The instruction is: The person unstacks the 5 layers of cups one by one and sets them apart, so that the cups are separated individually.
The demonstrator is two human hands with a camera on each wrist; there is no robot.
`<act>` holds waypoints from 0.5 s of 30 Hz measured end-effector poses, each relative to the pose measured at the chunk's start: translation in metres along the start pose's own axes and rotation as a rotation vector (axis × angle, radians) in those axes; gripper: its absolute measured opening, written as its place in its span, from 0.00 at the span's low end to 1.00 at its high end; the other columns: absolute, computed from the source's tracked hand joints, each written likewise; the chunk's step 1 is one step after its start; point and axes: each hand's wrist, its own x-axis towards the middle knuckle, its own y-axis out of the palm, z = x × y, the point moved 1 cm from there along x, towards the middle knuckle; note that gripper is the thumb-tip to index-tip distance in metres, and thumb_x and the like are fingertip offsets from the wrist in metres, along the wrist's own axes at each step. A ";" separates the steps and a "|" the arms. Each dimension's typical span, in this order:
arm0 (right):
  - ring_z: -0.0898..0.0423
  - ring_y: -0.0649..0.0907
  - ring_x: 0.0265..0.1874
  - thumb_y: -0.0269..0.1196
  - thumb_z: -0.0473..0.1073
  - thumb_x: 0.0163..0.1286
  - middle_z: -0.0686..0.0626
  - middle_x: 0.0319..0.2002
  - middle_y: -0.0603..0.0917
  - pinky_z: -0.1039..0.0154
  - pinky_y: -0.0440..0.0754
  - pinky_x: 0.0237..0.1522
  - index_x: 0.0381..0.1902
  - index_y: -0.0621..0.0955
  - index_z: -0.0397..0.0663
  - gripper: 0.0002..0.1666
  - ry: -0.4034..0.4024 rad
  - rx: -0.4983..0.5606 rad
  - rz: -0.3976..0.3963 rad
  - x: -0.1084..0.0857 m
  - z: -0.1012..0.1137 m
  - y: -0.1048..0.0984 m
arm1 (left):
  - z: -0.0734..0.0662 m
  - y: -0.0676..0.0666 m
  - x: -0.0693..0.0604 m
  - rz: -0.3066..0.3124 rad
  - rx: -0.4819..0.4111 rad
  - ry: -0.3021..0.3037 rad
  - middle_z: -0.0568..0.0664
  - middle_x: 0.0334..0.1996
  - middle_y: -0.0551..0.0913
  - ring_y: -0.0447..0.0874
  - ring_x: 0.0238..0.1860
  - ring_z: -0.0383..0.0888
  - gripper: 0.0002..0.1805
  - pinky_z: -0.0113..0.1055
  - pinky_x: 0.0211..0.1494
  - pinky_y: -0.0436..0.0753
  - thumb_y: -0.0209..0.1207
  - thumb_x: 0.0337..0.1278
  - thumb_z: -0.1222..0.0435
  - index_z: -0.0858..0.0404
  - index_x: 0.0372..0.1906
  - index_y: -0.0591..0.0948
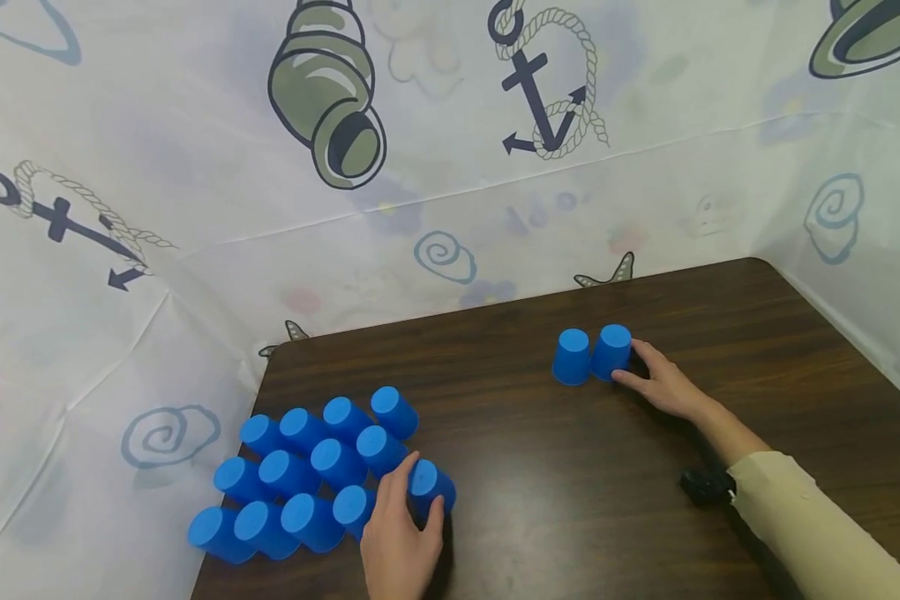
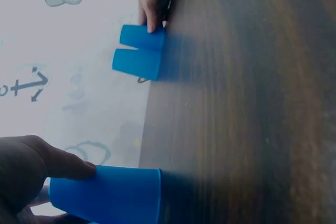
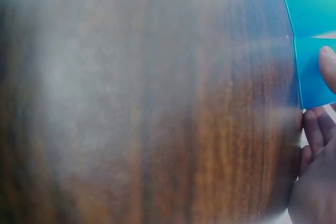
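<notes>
My left hand (image 1: 401, 542) holds a blue cup (image 1: 429, 485) between thumb and fingers, at the right end of a group of upside-down blue cups (image 1: 312, 523). The left wrist view shows this held cup (image 2: 113, 192) with its rim on or close to the table. Farther off, my right hand (image 1: 666, 387) has thumb and fingers around another upside-down blue cup (image 1: 612, 352). A matching cup (image 1: 572, 358) stands directly to its left. In the right wrist view the thumb lies on the gripped cup (image 3: 310, 80), and the two cups touch or nearly touch at their rims.
Several blue cups stand in rows on the left part of the dark wooden table (image 1: 510, 467). White patterned cloth (image 1: 435, 133) hangs behind the table and at its sides. A black device (image 1: 705, 486) is at my right wrist.
</notes>
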 end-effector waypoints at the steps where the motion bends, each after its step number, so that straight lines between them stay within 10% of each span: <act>1: 0.27 0.54 0.70 0.57 0.54 0.75 0.26 0.71 0.55 0.27 0.53 0.64 0.74 0.53 0.32 0.45 -0.001 -0.001 0.002 0.000 0.000 0.000 | 0.001 -0.003 -0.002 -0.002 0.014 -0.012 0.51 0.55 0.80 0.83 0.51 0.56 0.36 0.60 0.49 0.81 0.75 0.46 0.59 0.51 0.63 0.73; 15: 0.27 0.55 0.70 0.57 0.55 0.74 0.26 0.71 0.55 0.26 0.53 0.64 0.74 0.53 0.32 0.45 -0.004 -0.013 0.000 0.000 0.000 -0.003 | 0.000 -0.016 -0.011 0.003 0.121 -0.050 0.56 0.53 0.80 0.85 0.43 0.58 0.36 0.57 0.42 0.84 0.75 0.45 0.59 0.54 0.63 0.74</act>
